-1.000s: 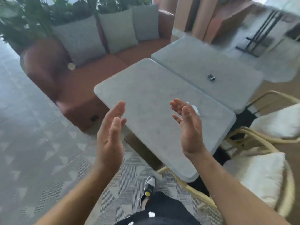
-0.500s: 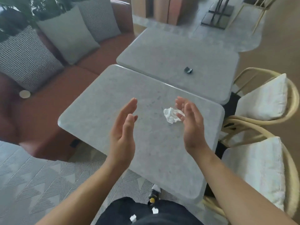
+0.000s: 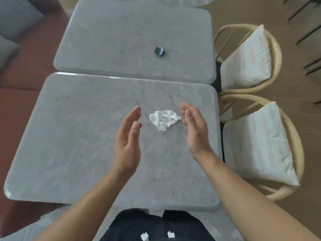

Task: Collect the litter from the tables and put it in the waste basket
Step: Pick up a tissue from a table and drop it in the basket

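A crumpled white tissue (image 3: 163, 119) lies on the near grey stone table (image 3: 73, 136). My left hand (image 3: 127, 139) hovers just left of it, palm facing right, fingers straight. My right hand (image 3: 194, 129) is held on the tissue's right side, palm facing left, fingers relaxed, a small gap from the paper. Neither hand holds anything. A small dark crumpled wrapper (image 3: 159, 51) sits on the far grey table (image 3: 104, 40). No waste basket is in view.
Two wicker chairs with white cushions (image 3: 257, 145) (image 3: 246, 56) stand along the tables' right side. A reddish-brown sofa (image 3: 19, 80) with grey pillows runs along the left. Patterned grey carpet lies below the near table edge.
I have stepped up to the near table and now look straight down on it. Both hands moved forward, so they now flank the tissue, which was partly hidden by my right hand earlier.
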A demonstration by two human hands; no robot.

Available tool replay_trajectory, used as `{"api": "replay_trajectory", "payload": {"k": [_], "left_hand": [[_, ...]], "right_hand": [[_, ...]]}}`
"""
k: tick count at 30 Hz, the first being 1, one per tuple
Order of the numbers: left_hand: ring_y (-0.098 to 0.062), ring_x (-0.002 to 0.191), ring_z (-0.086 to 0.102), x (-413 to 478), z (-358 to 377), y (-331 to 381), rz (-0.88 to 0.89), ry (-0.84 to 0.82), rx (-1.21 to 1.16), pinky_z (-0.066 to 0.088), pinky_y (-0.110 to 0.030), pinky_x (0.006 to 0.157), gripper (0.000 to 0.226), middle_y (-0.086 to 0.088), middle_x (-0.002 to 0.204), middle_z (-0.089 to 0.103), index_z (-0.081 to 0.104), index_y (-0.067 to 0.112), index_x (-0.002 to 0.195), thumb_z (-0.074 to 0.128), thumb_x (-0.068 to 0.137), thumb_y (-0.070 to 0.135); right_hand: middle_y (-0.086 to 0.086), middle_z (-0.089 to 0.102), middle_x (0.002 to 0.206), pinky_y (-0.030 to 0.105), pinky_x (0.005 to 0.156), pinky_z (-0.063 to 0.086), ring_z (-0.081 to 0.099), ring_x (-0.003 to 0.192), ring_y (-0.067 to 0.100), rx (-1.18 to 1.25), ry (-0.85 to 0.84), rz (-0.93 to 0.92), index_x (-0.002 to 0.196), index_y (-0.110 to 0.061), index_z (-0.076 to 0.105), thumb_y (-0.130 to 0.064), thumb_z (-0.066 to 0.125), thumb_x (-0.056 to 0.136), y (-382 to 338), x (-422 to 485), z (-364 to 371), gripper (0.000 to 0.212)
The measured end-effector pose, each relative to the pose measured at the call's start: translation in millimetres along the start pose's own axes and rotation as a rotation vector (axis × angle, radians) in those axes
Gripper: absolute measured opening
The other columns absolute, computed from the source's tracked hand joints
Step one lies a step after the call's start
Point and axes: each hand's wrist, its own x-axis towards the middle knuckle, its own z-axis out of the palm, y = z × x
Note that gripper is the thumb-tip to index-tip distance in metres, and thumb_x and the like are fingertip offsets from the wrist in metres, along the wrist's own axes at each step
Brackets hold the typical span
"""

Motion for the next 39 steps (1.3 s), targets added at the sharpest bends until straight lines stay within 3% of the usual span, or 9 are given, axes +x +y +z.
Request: {"api": "replay_trajectory", "payload": {"k": [3,9,16,19,22,29,31,34,39], "left_hand": [[-0.012,0.143,0.054,24.0,1.6,-23.5,-0.048,-0.046,0.043,0.042,-0.056,0.121,0.048,0.006,0.15,0.061,0.057,0.03,0.143,0.048,0.099,0.048],[-0.009,0.143,0.053,57.6,4.9,-63.7,-0.154,-0.096,0.083,0.041,-0.054,0.122,0.041,0.008,0.15,0.059,0.056,0.026,0.144,0.046,0.104,0.032],[-0.004,0.143,0.052,63.0,-9.0,-85.5,-0.199,-0.127,0.135,0.042,-0.05,0.122,0.047,0.017,0.148,0.061,0.058,0.037,0.142,0.048,0.098,0.051],[-0.004,0.144,0.051,59.1,-19.9,-90.5,-0.226,-0.137,0.147,0.041,-0.051,0.122,0.048,0.018,0.15,0.06,0.058,0.037,0.143,0.049,0.098,0.052],[-0.003,0.145,0.05,54.6,-30.9,-93.2,-0.247,-0.155,0.162,0.04,-0.052,0.123,0.047,0.022,0.15,0.059,0.058,0.039,0.143,0.049,0.099,0.052],[-0.002,0.144,0.05,49.0,-38.8,-80.6,-0.25,-0.175,0.147,0.04,-0.052,0.123,0.05,0.022,0.149,0.059,0.058,0.037,0.144,0.049,0.098,0.054],[-0.002,0.144,0.05,49.1,-37.9,-72.3,-0.233,-0.195,0.14,0.04,-0.051,0.123,0.048,0.022,0.149,0.059,0.058,0.04,0.143,0.049,0.099,0.055],[-0.001,0.144,0.05,50.1,-32.2,-57.3,-0.197,-0.233,0.13,0.04,-0.051,0.123,0.045,0.023,0.149,0.059,0.058,0.044,0.142,0.048,0.099,0.055],[-0.002,0.143,0.051,45.5,-8.5,-29.0,-0.122,-0.332,0.105,0.042,-0.052,0.122,0.044,0.022,0.148,0.06,0.058,0.044,0.141,0.049,0.099,0.054]], "right_hand": [[-0.011,0.062,0.141,0.014,0.104,0.044,0.056,0.13,-0.003,-0.053,0.017,0.058,0.137,-0.031,0.063,-0.055,0.057,0.097,18.5,22.0,7.9,0.047],[0.004,0.044,0.151,0.037,0.121,0.033,0.042,0.141,0.017,-0.424,-0.035,0.117,0.149,-0.025,0.055,-0.044,0.071,0.094,67.1,68.4,29.0,0.06],[0.012,0.009,0.171,0.051,0.126,0.023,0.013,0.157,0.039,-0.999,-0.225,0.231,0.161,-0.04,0.031,-0.055,0.069,0.091,123.9,104.7,63.8,0.081],[0.012,0.011,0.169,0.056,0.125,0.018,0.012,0.156,0.041,-1.17,-0.278,0.217,0.154,-0.041,0.037,-0.052,0.069,0.092,138.9,103.3,75.5,0.071],[0.013,0.032,0.158,0.052,0.115,0.03,0.031,0.146,0.039,-1.252,-0.248,0.11,0.14,-0.033,0.054,-0.04,0.069,0.093,144.2,93.2,79.2,0.05],[0.025,0.057,0.109,0.044,0.087,0.043,0.058,0.1,0.042,-0.908,-0.184,0.135,0.102,0.004,0.067,0.004,0.057,0.09,133.3,74.8,58.5,0.016],[0.018,0.057,0.095,0.039,0.073,0.039,0.055,0.088,0.037,-0.759,-0.072,0.217,0.09,-0.002,0.061,0.001,0.057,0.092,117.8,69.9,51.4,0.005],[-0.001,0.047,0.073,0.027,0.056,0.033,0.043,0.069,0.022,-0.52,0.043,0.282,0.078,-0.013,0.047,-0.001,0.054,0.093,86.5,55.9,41.2,0.021],[0.004,0.061,0.079,0.027,0.047,0.05,0.064,0.065,0.016,-0.091,0.182,0.346,0.092,-0.01,0.061,-0.004,0.056,0.095,33.5,16.9,15.4,0.008]]}}
